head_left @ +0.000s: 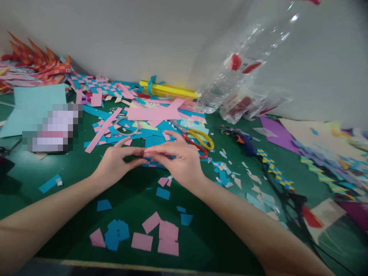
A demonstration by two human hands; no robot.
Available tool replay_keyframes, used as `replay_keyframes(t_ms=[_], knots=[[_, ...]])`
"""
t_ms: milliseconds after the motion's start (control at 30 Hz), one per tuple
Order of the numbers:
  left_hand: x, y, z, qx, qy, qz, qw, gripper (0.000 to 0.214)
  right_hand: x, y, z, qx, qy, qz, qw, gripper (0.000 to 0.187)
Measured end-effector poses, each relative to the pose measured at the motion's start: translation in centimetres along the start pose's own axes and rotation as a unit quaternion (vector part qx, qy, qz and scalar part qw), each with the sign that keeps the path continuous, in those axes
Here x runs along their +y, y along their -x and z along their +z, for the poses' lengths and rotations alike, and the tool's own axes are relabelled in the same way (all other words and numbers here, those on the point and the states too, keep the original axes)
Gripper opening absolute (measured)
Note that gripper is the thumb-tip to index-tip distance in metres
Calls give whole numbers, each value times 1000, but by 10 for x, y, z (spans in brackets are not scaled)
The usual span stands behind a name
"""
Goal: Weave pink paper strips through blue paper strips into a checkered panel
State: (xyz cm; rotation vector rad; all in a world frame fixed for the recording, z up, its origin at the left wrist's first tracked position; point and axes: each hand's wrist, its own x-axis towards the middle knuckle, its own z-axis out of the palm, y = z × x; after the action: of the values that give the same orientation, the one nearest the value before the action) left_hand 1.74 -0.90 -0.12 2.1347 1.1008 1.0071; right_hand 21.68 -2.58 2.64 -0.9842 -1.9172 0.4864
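My left hand (115,163) and my right hand (176,159) meet over the green table (57,172), fingertips pinched together on a small woven piece of pink and blue paper strips (153,163). Most of that piece is hidden under my right fingers. Just beyond my hands lie loose pink strips (155,113) and blue strips (155,140) in a heap. Red-and-yellow scissors (198,140) lie right behind my right hand. A roll of clear tape (126,126) sits behind my left hand.
Cut pink and blue squares (149,234) lie near the front edge. A clear plastic bottle (244,61) leans at the back wall. A glue gun (240,136) with its black cord lies right. Woven paper pieces fill the far left (37,61) and right (330,168).
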Motion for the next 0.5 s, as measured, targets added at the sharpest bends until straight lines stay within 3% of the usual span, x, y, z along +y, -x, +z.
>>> replay_keyframes(t_ms=[233, 433, 500], knots=[[-1, 1, 1, -43, -4, 36, 998, 28, -2, 5, 4, -7, -18, -3, 1000, 12], [-1, 0, 2, -30, 2, 46, 999, 34, -8, 6, 7, 2, -16, -27, 1000, 11], [-1, -2, 1, -6, 6, 26, 1000, 35, -6, 3, 4, 18, -17, -13, 1000, 21]])
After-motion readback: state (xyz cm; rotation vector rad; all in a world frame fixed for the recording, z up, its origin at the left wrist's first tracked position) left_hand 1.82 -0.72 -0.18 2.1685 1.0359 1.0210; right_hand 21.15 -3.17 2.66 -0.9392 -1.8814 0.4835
